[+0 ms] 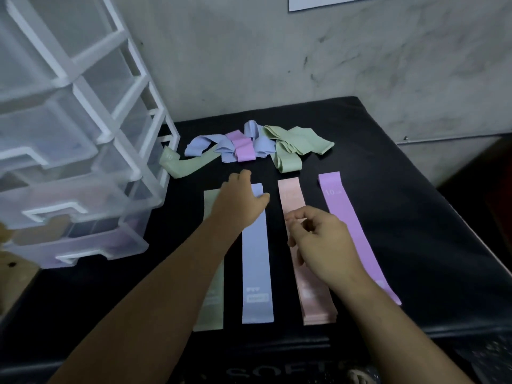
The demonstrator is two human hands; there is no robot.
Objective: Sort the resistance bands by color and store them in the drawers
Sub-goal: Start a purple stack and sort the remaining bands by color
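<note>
A pile of bands lies at the back of the counter. Green, blue, pink and purple stacks lie flat nearer me. My left hand reaches over blue, fingers loose. My right hand hangs over pink, fingers loosely curled, holding nothing. The drawers stand left.

Plain storage-like room: stained concrete wall, black padded bench, plastic drawer tower.

L hand over blue band, R hand over pink band
</note>
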